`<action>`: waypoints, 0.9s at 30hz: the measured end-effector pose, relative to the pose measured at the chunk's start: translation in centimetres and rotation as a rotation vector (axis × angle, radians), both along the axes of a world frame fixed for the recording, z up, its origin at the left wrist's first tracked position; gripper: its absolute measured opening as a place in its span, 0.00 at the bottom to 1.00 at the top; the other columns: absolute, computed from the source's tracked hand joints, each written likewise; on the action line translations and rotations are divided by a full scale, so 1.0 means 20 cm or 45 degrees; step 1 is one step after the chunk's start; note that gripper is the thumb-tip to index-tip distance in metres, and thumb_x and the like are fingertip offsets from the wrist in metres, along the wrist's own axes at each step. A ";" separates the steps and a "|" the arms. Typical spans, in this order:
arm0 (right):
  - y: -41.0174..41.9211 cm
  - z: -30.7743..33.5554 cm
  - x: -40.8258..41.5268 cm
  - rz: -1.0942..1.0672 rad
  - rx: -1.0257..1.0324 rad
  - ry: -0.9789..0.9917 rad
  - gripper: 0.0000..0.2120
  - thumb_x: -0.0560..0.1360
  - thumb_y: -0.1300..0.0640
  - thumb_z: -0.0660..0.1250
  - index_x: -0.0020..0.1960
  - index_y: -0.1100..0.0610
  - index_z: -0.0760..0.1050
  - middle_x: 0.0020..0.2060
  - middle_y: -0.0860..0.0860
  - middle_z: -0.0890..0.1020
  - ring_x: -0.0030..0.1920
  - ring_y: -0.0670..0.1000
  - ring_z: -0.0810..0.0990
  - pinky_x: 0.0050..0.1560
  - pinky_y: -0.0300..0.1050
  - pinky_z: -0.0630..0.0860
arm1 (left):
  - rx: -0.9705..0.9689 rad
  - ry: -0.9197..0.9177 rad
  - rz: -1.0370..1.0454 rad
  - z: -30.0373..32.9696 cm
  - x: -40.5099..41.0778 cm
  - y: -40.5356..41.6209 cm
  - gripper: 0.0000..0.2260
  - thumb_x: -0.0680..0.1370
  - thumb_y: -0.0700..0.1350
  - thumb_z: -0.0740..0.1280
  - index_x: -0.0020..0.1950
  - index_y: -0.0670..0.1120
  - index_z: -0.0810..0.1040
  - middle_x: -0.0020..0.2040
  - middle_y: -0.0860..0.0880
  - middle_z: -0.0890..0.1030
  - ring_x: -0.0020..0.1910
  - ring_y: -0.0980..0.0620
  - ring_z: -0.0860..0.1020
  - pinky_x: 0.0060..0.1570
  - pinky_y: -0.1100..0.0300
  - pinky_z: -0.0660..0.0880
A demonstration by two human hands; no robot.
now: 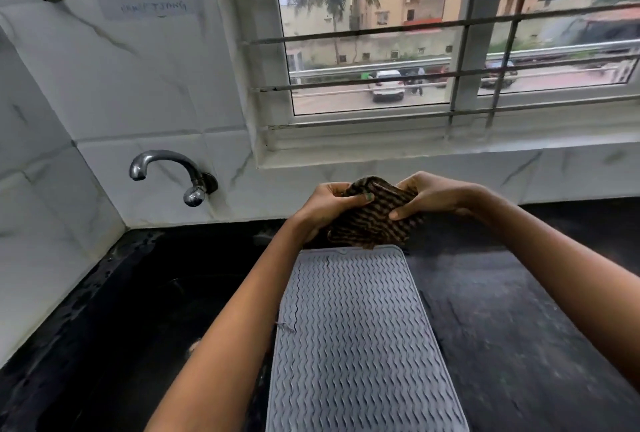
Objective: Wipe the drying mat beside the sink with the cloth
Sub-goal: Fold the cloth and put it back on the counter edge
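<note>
Both hands, left hand (pixel 327 204) and right hand (pixel 427 197), with a tight grip on the bunched striped cloth (pixel 372 215), mid frame, above the far end of the grey drying mat (pixel 353 334) on the black surface (pixel 512 327). Could slip and fall if grip loosens

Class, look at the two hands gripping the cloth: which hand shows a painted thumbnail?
The left hand: its thumb on the striped cloth has a green nail; the right hand shows none.

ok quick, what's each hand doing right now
Left hand: closed on the striped cloth, held above the mat's far end.
Right hand: closed on the same cloth.
</note>
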State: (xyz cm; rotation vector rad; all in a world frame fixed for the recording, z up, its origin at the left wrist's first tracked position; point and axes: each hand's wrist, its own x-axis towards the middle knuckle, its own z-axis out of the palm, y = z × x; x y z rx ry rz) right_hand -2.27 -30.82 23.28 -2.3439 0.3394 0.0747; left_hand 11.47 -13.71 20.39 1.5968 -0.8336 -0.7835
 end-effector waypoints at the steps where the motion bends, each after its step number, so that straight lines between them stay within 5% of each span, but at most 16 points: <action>1: 0.00 -0.02 -0.04 0.008 -0.027 0.026 0.12 0.70 0.58 0.74 0.51 0.61 0.81 0.45 0.54 0.84 0.43 0.48 0.81 0.49 0.45 0.77 | 0.018 0.022 -0.042 -0.03 -0.03 0.00 0.12 0.72 0.46 0.74 0.52 0.43 0.83 0.46 0.48 0.86 0.43 0.55 0.84 0.40 0.65 0.80; 5: -0.04 -0.08 -0.19 0.104 -0.140 0.235 0.09 0.71 0.56 0.73 0.50 0.57 0.81 0.46 0.53 0.84 0.46 0.50 0.81 0.52 0.48 0.78 | 0.129 0.000 -0.122 -0.13 -0.19 0.00 0.12 0.74 0.45 0.72 0.56 0.43 0.81 0.47 0.50 0.84 0.42 0.61 0.82 0.39 0.69 0.77; 8: -0.06 -0.12 -0.31 0.191 -0.076 0.412 0.04 0.72 0.57 0.73 0.46 0.51 0.82 0.42 0.49 0.85 0.41 0.46 0.82 0.44 0.42 0.79 | 0.241 -0.038 -0.150 -0.22 -0.34 -0.01 0.13 0.76 0.46 0.70 0.59 0.46 0.80 0.53 0.49 0.83 0.51 0.56 0.80 0.49 0.62 0.74; 12: -0.11 -0.19 -0.50 0.188 -0.123 0.428 0.04 0.71 0.58 0.73 0.43 0.49 0.81 0.40 0.49 0.84 0.40 0.46 0.83 0.48 0.49 0.80 | 0.311 -0.040 -0.137 -0.31 -0.56 -0.05 0.14 0.76 0.46 0.69 0.62 0.46 0.78 0.57 0.48 0.82 0.56 0.54 0.78 0.51 0.60 0.71; 16: -0.13 -0.26 -0.71 0.099 -0.283 0.264 0.02 0.72 0.59 0.72 0.43 0.53 0.81 0.41 0.54 0.84 0.42 0.51 0.82 0.45 0.50 0.80 | 0.263 -0.066 -0.109 -0.35 -0.78 -0.09 0.09 0.77 0.40 0.68 0.56 0.42 0.79 0.44 0.52 0.81 0.42 0.59 0.77 0.39 0.73 0.72; 19: -0.09 -0.35 -0.90 0.149 -0.403 0.419 0.04 0.71 0.54 0.73 0.44 0.53 0.81 0.42 0.52 0.84 0.42 0.51 0.82 0.42 0.48 0.82 | 0.419 -0.123 -0.255 -0.41 -0.93 -0.07 0.08 0.75 0.37 0.69 0.53 0.42 0.80 0.44 0.50 0.80 0.45 0.56 0.77 0.53 0.65 0.72; 22: -0.04 -0.45 -1.06 0.334 -0.397 0.868 0.09 0.72 0.46 0.72 0.49 0.48 0.81 0.42 0.48 0.82 0.41 0.47 0.81 0.38 0.43 0.78 | 0.869 -0.272 -0.622 -0.50 -1.07 -0.02 0.14 0.75 0.49 0.70 0.60 0.49 0.80 0.58 0.53 0.80 0.60 0.54 0.76 0.63 0.62 0.68; 25: -0.03 -0.60 -1.13 0.265 -0.538 0.581 0.11 0.75 0.50 0.69 0.56 0.50 0.82 0.49 0.51 0.84 0.47 0.50 0.81 0.45 0.44 0.76 | 0.967 -0.409 -0.494 -0.65 -1.20 -0.02 0.20 0.74 0.52 0.72 0.65 0.50 0.77 0.65 0.51 0.77 0.66 0.51 0.74 0.64 0.59 0.68; 27: 0.02 -0.73 -1.14 0.240 -0.626 0.349 0.15 0.74 0.52 0.68 0.60 0.49 0.79 0.56 0.52 0.82 0.56 0.54 0.80 0.54 0.47 0.76 | 0.875 -0.698 -0.333 -0.75 -1.29 -0.06 0.25 0.74 0.51 0.72 0.69 0.47 0.73 0.68 0.48 0.75 0.66 0.49 0.73 0.65 0.58 0.69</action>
